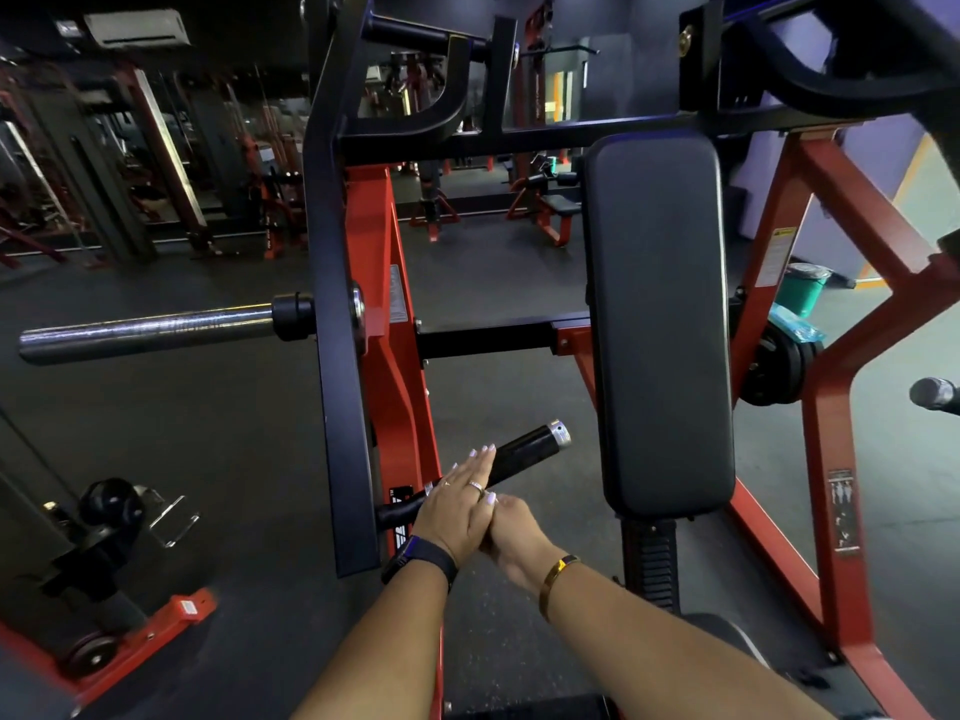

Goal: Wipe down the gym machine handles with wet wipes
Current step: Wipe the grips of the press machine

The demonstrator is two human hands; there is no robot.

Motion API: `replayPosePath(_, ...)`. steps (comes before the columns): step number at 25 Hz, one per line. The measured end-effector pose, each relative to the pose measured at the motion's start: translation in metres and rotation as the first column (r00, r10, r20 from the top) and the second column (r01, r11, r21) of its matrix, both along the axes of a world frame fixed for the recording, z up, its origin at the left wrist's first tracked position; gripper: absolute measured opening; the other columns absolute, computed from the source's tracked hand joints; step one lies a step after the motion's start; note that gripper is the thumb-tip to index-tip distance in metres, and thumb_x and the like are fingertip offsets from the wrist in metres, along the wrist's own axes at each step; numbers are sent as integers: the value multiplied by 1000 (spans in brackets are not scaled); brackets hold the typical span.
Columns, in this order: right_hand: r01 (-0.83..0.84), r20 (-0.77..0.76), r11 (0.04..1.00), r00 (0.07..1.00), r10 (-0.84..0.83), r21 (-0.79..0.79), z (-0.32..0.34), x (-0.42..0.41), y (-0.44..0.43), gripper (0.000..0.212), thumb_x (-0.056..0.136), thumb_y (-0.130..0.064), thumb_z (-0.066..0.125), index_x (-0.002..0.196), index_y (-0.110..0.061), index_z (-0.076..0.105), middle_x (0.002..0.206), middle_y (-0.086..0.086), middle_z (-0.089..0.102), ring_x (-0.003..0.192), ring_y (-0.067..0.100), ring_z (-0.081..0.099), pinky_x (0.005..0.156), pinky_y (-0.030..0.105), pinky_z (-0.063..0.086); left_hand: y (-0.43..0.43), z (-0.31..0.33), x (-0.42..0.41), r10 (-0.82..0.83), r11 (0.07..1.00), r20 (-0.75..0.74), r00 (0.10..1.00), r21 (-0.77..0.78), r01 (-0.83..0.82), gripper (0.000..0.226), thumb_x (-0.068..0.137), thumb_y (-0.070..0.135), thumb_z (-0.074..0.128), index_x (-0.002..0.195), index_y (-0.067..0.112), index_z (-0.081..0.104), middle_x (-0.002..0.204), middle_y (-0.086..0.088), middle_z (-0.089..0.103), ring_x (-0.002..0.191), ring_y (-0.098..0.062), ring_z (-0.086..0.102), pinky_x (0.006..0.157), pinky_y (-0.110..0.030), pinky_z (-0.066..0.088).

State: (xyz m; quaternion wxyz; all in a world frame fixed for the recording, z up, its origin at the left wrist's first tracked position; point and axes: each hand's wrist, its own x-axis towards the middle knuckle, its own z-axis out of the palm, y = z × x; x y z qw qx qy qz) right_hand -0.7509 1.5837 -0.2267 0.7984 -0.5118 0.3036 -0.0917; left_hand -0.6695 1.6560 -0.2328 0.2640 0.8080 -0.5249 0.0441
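The black machine handle [524, 452] with a chrome end cap slants up to the right, between the red frame and the back pad. My left hand [460, 504], with rings and a dark wristband, lies across the handle's near part with its fingers straight and flat on it. My right hand [511, 532], with a gold bangle on the wrist, is pressed against the left hand from the right, and its fingers are tucked out of sight under the left palm. No wipe shows between or under the hands. A second handle end [935, 394] pokes in at the far right edge.
The tall black back pad [657, 324] stands just right of the handle. A chrome weight horn [145, 332] sticks out to the left from the black upright [337, 356]. A blue wipes pack [795, 328] lies on weight plates [774, 368] at the right, with a green bucket [802, 288] behind.
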Motion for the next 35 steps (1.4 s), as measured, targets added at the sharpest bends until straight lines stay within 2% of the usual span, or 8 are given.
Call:
replayPosePath(2,69,-1,996,998,-69,-49,5,-7,-17,23,94,-7,43,103,3,62,99,17,66,76,20,64,65,30,54,-4,2,1,0,997,-112,994,-78,-9,76,84,51,9,150,15,22,154,-6,31,144,-17,25,117,-21,10)
replayPosePath(6,169,238,953,944,-230,250,19,-34,-65,37,89,4,33,112,13,60,113,23,65,99,28,65,80,26,56,-19,13,-21,14,918,-572,820,-318,-238,64,90,42,28,147,13,33,142,-8,48,135,-19,41,112,-22,27)
replayPosePath(10,204,287,960,924,-254,194,31,-62,-102,31,87,6,43,114,6,59,103,20,67,90,28,67,84,34,54,-60,38,-45,-32,908,-670,742,-329,-258,54,91,34,40,137,10,50,132,-6,57,125,-14,50,100,-12,31)
replayPosePath(12,260,307,955,905,-293,144,32,-77,-120,25,89,8,45,110,2,57,100,21,67,84,28,67,74,35,55,-92,48,-56,-100,898,-836,540,-309,-313,42,84,33,49,118,14,66,121,-8,65,116,-19,59,101,-24,41)
replayPosePath(14,271,343,958,895,-286,94,30,-99,-136,19,90,8,47,107,3,56,100,24,65,84,29,67,75,36,55,-121,52,-74,-157,883,-962,225,-238,-404,16,90,20,52,93,18,68,88,-5,73,81,-17,69,76,-26,53)
replayPosePath(16,286,353,958,893,-279,33,30,-130,-155,15,90,8,49,103,6,56,96,23,66,81,28,68,73,33,56,-145,49,-101,-186,907,-980,69,-199,-372,20,96,17,47,89,15,66,65,1,71,58,-11,67,59,-21,51)
replayPosePath(25,421,295,907,870,-396,-23,31,-317,-270,12,89,10,49,97,9,59,85,22,70,76,29,69,76,35,58,-274,36,-279,-247,953,-968,-48,-234,-191,11,95,7,54,91,10,65,64,-1,71,57,-13,67,54,-21,54)
replayPosePath(35,527,283,848,807,-519,55,37,-460,-359,18,96,0,44,103,9,58,89,23,71,80,31,71,66,33,57,-375,39,-404,-220,971,-975,-31,-216,-103,10,96,11,55,91,12,64,65,2,71,56,-8,67,59,-21,56)
